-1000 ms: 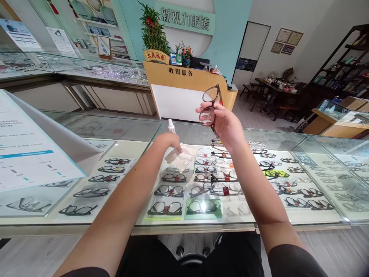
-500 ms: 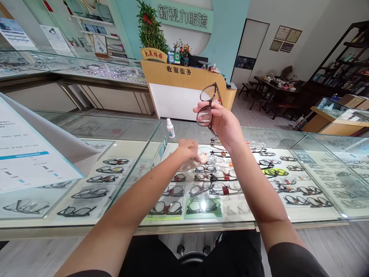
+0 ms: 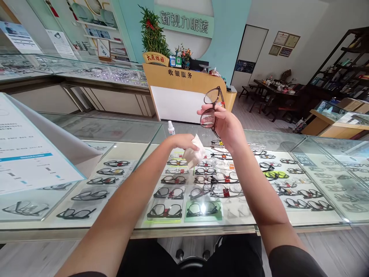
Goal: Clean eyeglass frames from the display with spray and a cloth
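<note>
My right hand [image 3: 227, 125] holds a pair of dark-framed eyeglasses [image 3: 208, 118] up above the counter, fingers closed around the bridge, one lens above the other. Small droplets seem to show near the lower lens. In my left hand [image 3: 184, 142] is a crumpled white cloth [image 3: 195, 154], pinched by the fingers and hanging over the glass top; some fingertips are hidden behind it. Just behind the left wrist stands a small white spray bottle [image 3: 171, 128], its lower part covered by the hand.
Under the glass top of the display case [image 3: 201, 227] lie rows of spectacle frames [image 3: 165, 211]. A white printed sign [image 3: 31, 154] stands at the left. Beyond are a wooden cashier desk [image 3: 184, 79] and a dark table [image 3: 273, 87] with stools.
My left hand has lifted off the glass top with the cloth, which now hangs free. The right hand keeps the eyeglasses raised, nearly unmoved.
</note>
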